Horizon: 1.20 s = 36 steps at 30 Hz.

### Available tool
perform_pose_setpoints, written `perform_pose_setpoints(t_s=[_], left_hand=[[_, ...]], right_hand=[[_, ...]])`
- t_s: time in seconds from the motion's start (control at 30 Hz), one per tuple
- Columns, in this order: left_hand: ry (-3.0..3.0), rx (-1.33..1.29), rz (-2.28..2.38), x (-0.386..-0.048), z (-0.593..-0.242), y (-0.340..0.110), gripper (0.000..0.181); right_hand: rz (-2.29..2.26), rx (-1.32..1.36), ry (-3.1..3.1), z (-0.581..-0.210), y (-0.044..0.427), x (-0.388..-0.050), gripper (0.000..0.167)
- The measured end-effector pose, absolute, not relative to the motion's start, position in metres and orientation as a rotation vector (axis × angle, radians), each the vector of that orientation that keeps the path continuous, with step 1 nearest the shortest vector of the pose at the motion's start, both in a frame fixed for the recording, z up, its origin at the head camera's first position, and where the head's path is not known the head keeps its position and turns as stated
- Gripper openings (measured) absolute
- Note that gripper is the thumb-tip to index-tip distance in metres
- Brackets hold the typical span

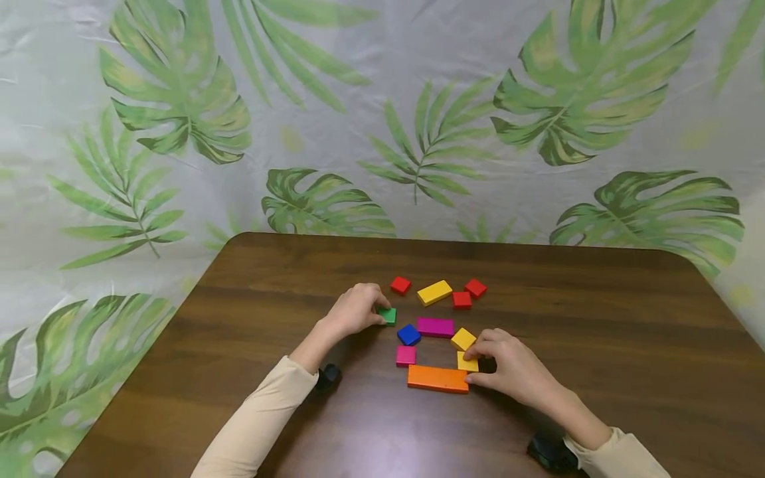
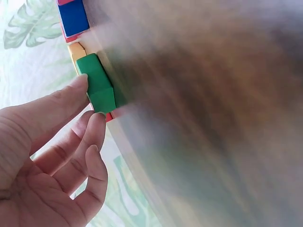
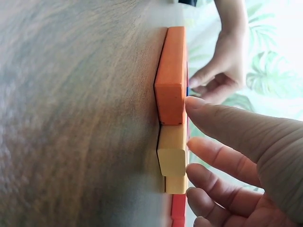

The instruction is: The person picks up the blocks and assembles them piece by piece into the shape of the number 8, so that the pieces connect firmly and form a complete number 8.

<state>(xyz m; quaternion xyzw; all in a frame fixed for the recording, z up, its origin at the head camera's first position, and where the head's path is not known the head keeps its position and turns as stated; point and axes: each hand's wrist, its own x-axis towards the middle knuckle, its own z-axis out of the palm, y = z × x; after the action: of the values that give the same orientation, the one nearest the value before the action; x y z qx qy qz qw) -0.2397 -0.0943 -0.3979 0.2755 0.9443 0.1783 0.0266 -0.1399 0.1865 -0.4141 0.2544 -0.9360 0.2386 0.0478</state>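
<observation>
In the head view, my left hand [image 1: 356, 309] pinches a small green block [image 1: 390, 317] at the left of a cluster of wooden blocks. The left wrist view has the green block [image 2: 96, 80] between thumb and fingertips. My right hand [image 1: 510, 365] is at the cluster's near right corner. Its fingers touch a square yellow block [image 1: 465, 364], while the thumb lies at the right end of a long orange block [image 1: 438, 378]. From the right wrist, thumb and fingertips rest along the upper faces of the orange block [image 3: 169, 71] and yellow block [image 3: 171, 161].
A magenta bar [image 1: 435, 327], blue block [image 1: 409, 334], pink block [image 1: 406, 356] and tilted yellow block [image 1: 463, 339] lie between the hands. Farther back are a yellow bar [image 1: 434, 293] and red blocks [image 1: 401, 285]. The brown table [image 1: 269, 279] meets a leaf-patterned cloth behind.
</observation>
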Motion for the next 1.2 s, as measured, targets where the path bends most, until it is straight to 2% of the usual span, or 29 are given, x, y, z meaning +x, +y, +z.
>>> perform_pose_setpoints(t_s=[0.43,1.2], left_hand=[[2.784,0.768,0.748,-0.216,-0.399,-0.109,0.02],[2.705,0.826,0.878,-0.187,-0.399,-0.124,0.02]], right_hand=[[0.686,0.749,-2.896,-0.414,0.19,-0.138,0.023],[0.69,0.762,-2.917,-0.413,0.187,-0.142,0.022]])
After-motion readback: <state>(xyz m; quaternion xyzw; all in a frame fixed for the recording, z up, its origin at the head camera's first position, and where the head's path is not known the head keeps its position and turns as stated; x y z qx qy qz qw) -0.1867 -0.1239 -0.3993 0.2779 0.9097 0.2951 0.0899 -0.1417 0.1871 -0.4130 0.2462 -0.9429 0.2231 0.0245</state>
